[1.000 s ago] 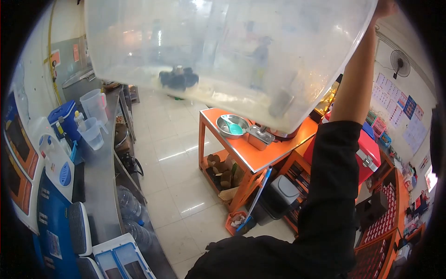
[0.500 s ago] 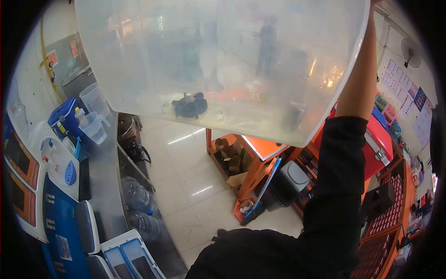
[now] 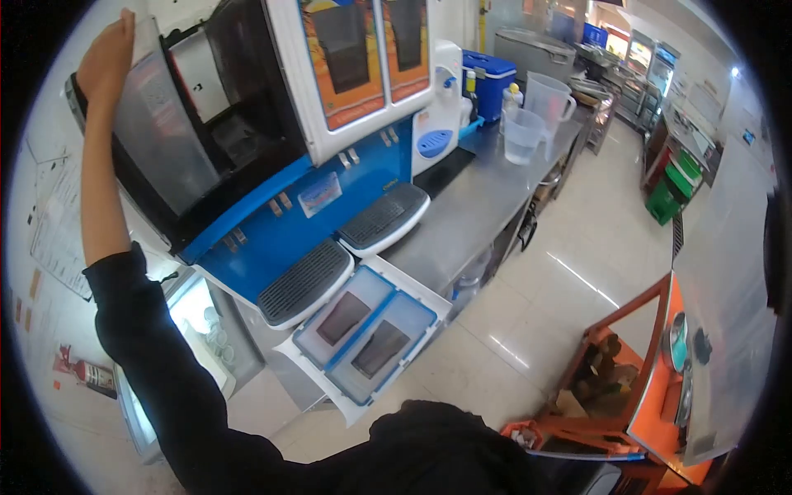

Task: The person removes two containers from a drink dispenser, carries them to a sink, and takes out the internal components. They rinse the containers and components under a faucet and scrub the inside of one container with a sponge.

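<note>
My left hand (image 3: 107,62) is raised at the upper left, its fingers closed on the top edge of a clear tank (image 3: 157,124) in the drink dispenser (image 3: 313,153). The tank sits tilted in a black frame. A large translucent bin (image 3: 730,223) stands upright along the right side, partly cut off by the view, with a small dark thing showing near its lower part. My right hand is out of view.
Below the dispenser are drip trays (image 3: 309,285) and a white-blue panel (image 3: 363,330). Jugs (image 3: 523,136) and a blue cooler (image 3: 488,82) stand on the steel counter (image 3: 470,214). An orange table (image 3: 652,396) is at lower right.
The view has swung left towards the dispenser. The translucent bin has shifted from the top centre to the right side. My left hand has come into view; the right arm has left it.
</note>
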A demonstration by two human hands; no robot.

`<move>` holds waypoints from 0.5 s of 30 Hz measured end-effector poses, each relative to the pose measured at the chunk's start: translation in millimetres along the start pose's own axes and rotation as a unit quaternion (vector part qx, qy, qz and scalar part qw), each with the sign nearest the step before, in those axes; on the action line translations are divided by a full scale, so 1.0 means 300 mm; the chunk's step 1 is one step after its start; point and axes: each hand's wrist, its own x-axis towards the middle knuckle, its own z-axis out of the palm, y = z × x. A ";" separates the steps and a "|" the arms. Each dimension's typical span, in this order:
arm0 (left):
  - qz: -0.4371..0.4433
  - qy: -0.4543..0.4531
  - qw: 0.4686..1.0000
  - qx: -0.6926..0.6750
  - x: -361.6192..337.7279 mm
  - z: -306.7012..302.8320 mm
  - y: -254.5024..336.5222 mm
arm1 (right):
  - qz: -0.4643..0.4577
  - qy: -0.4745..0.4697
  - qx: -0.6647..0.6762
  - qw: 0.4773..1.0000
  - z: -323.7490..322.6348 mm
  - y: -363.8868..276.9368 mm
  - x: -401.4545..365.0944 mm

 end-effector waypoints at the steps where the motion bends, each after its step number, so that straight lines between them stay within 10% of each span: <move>1: 0.014 0.049 0.998 -0.037 0.041 0.058 -0.022 | 0.010 0.003 0.014 1.000 0.013 -0.019 -0.005; 5: 0.087 0.166 0.979 -0.074 0.132 0.117 -0.063 | 0.028 0.007 0.063 0.998 0.054 -0.063 -0.020; 15: 0.016 0.071 0.996 -0.057 0.054 0.036 -0.017 | -0.002 0.005 0.091 0.996 0.205 -0.122 -0.048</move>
